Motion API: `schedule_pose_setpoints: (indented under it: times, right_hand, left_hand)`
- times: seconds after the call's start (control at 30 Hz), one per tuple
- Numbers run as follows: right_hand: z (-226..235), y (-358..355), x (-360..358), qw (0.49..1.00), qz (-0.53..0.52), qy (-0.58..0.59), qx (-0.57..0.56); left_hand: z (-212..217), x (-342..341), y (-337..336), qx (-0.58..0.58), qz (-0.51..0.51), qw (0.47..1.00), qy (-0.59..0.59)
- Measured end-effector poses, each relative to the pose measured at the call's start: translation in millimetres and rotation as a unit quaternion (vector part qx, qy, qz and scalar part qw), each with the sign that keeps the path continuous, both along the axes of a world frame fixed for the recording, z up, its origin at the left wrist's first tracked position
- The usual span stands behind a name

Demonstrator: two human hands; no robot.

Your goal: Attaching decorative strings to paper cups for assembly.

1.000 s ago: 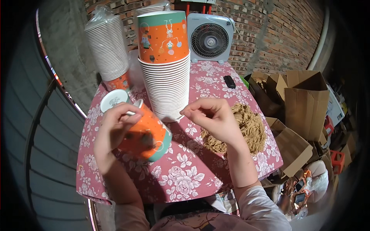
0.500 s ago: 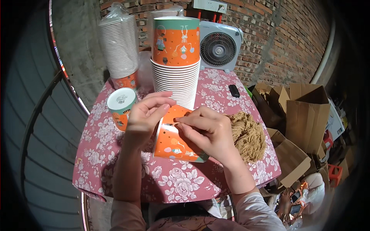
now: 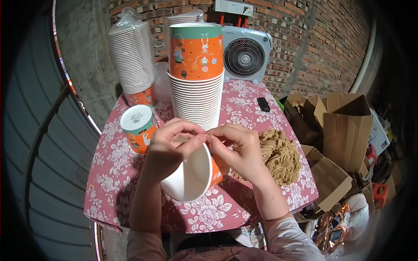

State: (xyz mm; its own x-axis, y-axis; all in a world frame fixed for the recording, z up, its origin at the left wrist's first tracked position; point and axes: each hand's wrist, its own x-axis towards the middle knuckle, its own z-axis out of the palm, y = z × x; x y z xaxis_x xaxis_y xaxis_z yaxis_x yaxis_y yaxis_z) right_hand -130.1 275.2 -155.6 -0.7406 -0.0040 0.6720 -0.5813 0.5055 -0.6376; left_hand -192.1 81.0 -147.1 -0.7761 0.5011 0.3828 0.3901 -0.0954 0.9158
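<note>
An orange paper bucket (image 3: 191,176) tilts over the near part of the table, its white inside facing left and towards me. My left hand (image 3: 172,145) and my right hand (image 3: 237,145) meet at its upper rim, thumbs and fingers pinched together with the fingertips touching. Whether something thin sits between the fingertips is too small to make out. Just right of my right hand lies a bundle of tan cord (image 3: 281,156). Another orange and green paper bucket (image 3: 138,130) stands upside down left of my left hand.
Behind my hands rises a tall stack of upside-down paper buckets (image 3: 196,100). A plastic-wrapped stack (image 3: 130,56) stands at the back left. A box fan (image 3: 246,56) and a small black object (image 3: 263,104) are on the flowered tablecloth (image 3: 209,213). Cardboard boxes (image 3: 346,135) lie right of the table.
The bucket has turned, so its open white inside now shows instead of its printed side. My left hand has moved right and down, and both hands' fingertips have come together at the rim.
</note>
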Motion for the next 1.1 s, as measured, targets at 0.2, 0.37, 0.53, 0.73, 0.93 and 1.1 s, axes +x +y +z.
schedule_pose_setpoints:
  times: [0.2, 0.37, 0.53, 0.73, 0.93, 1.1]
  right_hand:
    - [-0.4, -1.4, -2.2, 1.0, 0.012, -0.024, -0.009]
    - [3.8, 1.6, 0.5, 0.999, 0.013, -0.007, 0.039]
    - [3.5, 3.8, 0.9, 0.998, 0.004, 0.019, 0.059]
    - [7.3, 1.5, 4.6, 0.997, 0.005, 0.024, 0.075]
    - [6.8, 4.9, 5.5, 0.994, -0.009, 0.024, 0.108]
    - [6.0, 1.3, 3.6, 0.996, 0.012, 0.018, 0.09]
  left_hand:
    - [-8.0, -7.7, 2.1, -0.05, 0.039, 0.998, 0.022]
    - [-10.0, -8.1, 3.7, -0.048, 0.026, 0.996, 0.072]
    - [-11.6, -8.6, 2.1, -0.044, 0.028, 0.996, 0.066]
    - [-9.3, -6.3, -3.1, -0.07, 0.016, 0.994, 0.087]
    - [-8.3, -3.3, 4.2, -0.047, 0.012, 0.997, 0.061]
    - [-7.8, -2.7, 2.1, -0.021, 0.001, 0.999, 0.04]
